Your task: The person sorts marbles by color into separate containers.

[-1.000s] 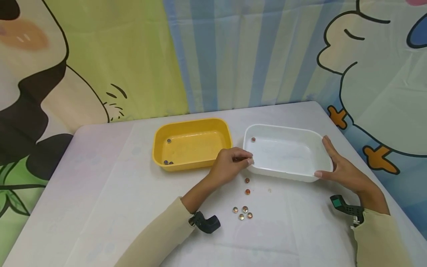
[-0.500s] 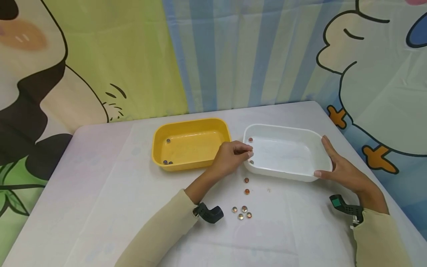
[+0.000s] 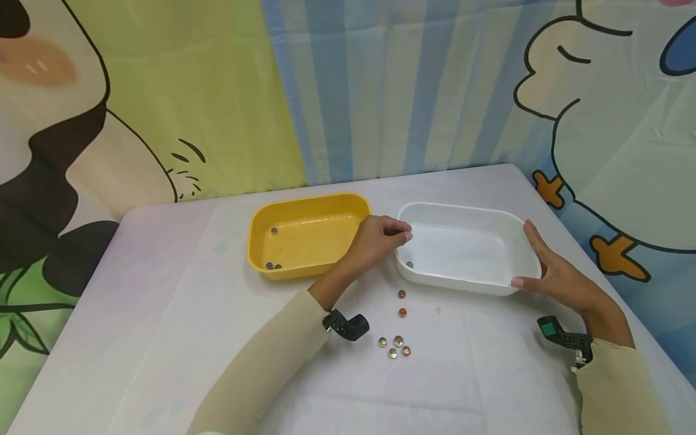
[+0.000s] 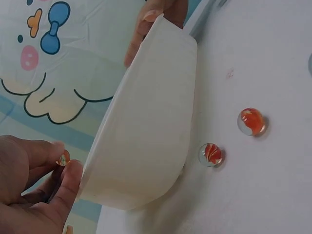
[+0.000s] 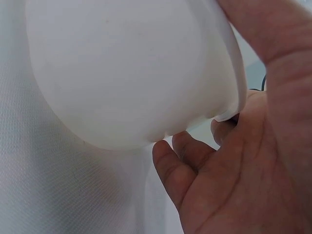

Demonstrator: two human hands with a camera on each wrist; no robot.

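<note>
My left hand point(image 3: 377, 241) is at the left rim of a white plastic tray point(image 3: 467, 284). In the left wrist view, its thumb and fingers pinch a small clear marble point(image 4: 63, 158) with orange in it, close beside the tray's rim. Inside the tray, near its front left corner, lies another marble point(image 3: 409, 264). My right hand point(image 3: 560, 275) grips the tray's right end, thumb at the front corner and fingers along the far side. From the right wrist view, fingertips point(image 5: 165, 156) press against the tray's outer wall.
Left of the white tray stands a yellow tray point(image 3: 304, 272) holding three dark marbles. On the white-covered table, two orange marbles point(image 3: 402, 312) lie in front of the white tray, with a cluster of several marbles point(image 3: 399, 341) nearer. A printed curtain point(image 3: 380, 90) hangs behind.
My left hand has moved away from me along the white tray's left rim. A marble seen earlier at the tray's back left no longer shows there. The right hand keeps its place.
</note>
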